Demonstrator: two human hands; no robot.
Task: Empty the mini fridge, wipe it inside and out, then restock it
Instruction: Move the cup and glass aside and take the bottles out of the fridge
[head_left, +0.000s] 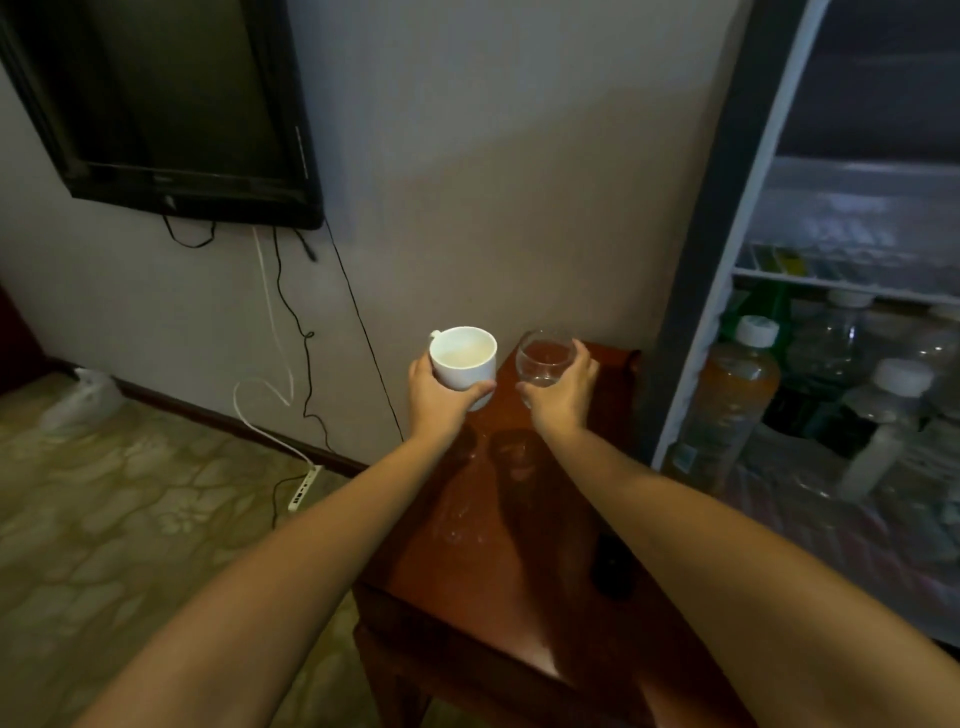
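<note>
My left hand (436, 397) grips a white mug (465, 358) from below, over the far left edge of a red-brown wooden side table (524, 525). A small clear glass (545, 361) sits in the curled fingers of my right hand (563, 389), close to the table's far end. On the right the mini fridge (727, 208) stands open. Its lower part holds several bottles, among them an orange drink bottle (727, 410) with a white cap and clear water bottles (883, 415). A wire shelf (852, 286) runs above them.
A black TV (171, 104) hangs on the wall at upper left, cables trailing to a white power strip (304, 488) on the patterned floor. A white plastic bag (80, 397) lies by the skirting. A dark object (613, 566) rests on the table's right side.
</note>
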